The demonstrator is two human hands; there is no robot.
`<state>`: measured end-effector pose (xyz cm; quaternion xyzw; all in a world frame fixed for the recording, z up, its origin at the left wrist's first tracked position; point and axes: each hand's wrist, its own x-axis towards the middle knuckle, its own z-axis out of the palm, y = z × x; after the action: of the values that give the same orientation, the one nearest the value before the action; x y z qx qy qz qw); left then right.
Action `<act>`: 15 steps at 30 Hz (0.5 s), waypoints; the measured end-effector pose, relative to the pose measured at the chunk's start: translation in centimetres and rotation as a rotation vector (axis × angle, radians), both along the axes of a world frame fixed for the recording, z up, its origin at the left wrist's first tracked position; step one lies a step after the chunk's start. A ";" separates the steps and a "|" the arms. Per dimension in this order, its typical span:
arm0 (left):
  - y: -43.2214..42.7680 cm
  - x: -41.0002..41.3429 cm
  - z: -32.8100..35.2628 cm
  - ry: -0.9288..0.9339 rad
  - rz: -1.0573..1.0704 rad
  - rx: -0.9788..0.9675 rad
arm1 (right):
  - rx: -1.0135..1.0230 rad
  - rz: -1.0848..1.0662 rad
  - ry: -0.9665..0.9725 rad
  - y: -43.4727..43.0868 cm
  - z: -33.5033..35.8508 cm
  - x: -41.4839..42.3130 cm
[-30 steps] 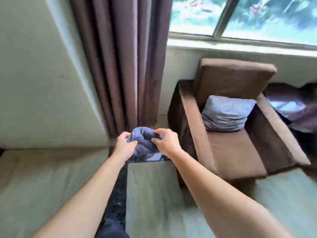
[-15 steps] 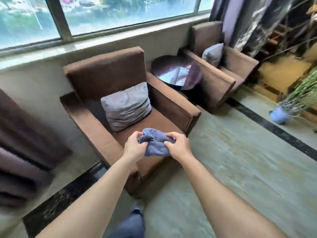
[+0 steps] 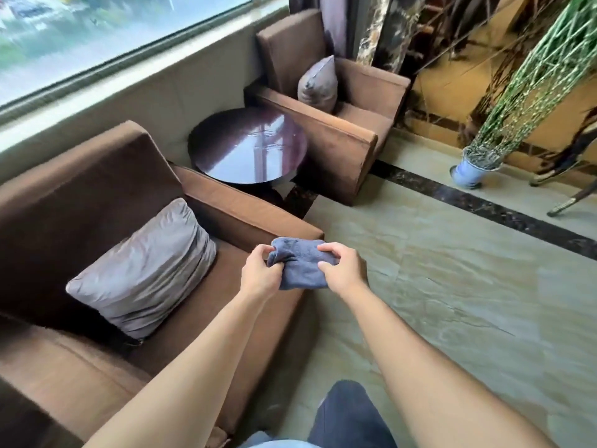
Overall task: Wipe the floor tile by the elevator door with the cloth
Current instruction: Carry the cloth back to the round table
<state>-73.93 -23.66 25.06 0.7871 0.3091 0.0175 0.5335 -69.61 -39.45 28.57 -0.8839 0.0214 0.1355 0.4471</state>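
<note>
Both hands — left (image 3: 258, 279), right (image 3: 344, 273) — pinch a bunched blue terry cloth (image 3: 300, 265) in closed fingers, mid-air, over a brown suede armchair's (image 3: 97, 195) corner — veined glossy floor (image 3: 452, 302) alongside.

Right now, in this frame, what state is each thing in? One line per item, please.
cloth: bunched, held in the air by both hands, not on the floor
left hand: closed on the cloth
right hand: closed on the cloth
near armchair: unoccupied, grey cushion leaning against its back
far armchair: unoccupied, cushion propped upright
round table: glossy top
potted plant: upright
</note>
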 end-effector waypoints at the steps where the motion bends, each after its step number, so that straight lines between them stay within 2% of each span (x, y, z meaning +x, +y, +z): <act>1: -0.6 3.1 -0.2 0.008 -0.007 0.001 | -0.002 -0.012 0.005 -0.8 -0.1 2.9; 6: -3.4 15.9 -1.8 -0.003 0.052 -0.032 | -0.066 0.075 -0.025 -3.4 -1.2 15.6; 15: -3.3 33.8 -1.2 -0.042 0.343 -0.163 | -0.140 0.479 -0.076 -2.4 0.7 37.9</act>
<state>-40.09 -26.91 23.83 0.6766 0.4279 0.0995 0.5909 -31.69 -41.82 29.31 -0.8971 -0.1959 0.2025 0.3404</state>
